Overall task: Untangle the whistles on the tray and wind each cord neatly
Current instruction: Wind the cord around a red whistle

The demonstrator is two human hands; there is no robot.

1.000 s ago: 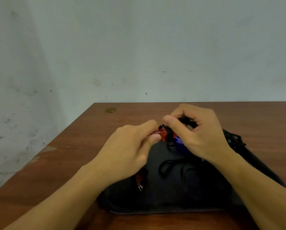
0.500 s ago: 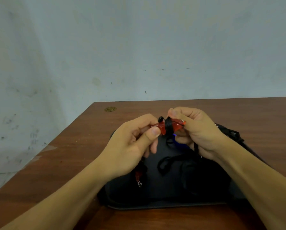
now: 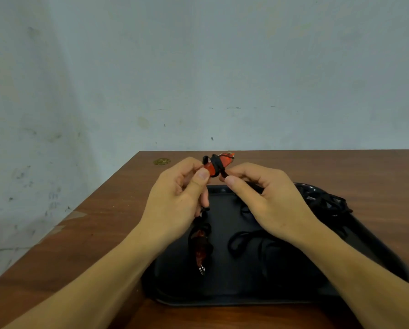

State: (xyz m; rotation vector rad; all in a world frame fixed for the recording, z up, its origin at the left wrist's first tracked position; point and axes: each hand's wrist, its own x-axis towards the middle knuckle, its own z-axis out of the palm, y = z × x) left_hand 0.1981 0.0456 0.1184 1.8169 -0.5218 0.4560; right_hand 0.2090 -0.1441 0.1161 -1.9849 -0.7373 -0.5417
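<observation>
My left hand [image 3: 177, 200] pinches a red whistle [image 3: 219, 163] by its near end, held up over the far edge of the black tray [image 3: 222, 295]. Black cord is wound in a few turns around the whistle's middle. My right hand [image 3: 267, 200] pinches the black cord [image 3: 224, 174] just below the whistle. A second red whistle [image 3: 200, 245], wrapped in black cord with a metal clip at its end, lies on the tray's left part. Loose black cord loops [image 3: 244, 241] lie in the tray's middle, partly hidden under my right forearm.
A tangle of black cords [image 3: 327, 205] sits at the tray's far right corner. The tray rests on a brown wooden table [image 3: 108, 222] against a pale wall. A small brass disc [image 3: 162, 161] is set in the table near its far left corner.
Both hands have risen with the red whistle. My right hand has come off the whistle's top and now pinches the cord below it; more cord turns show around the whistle.
</observation>
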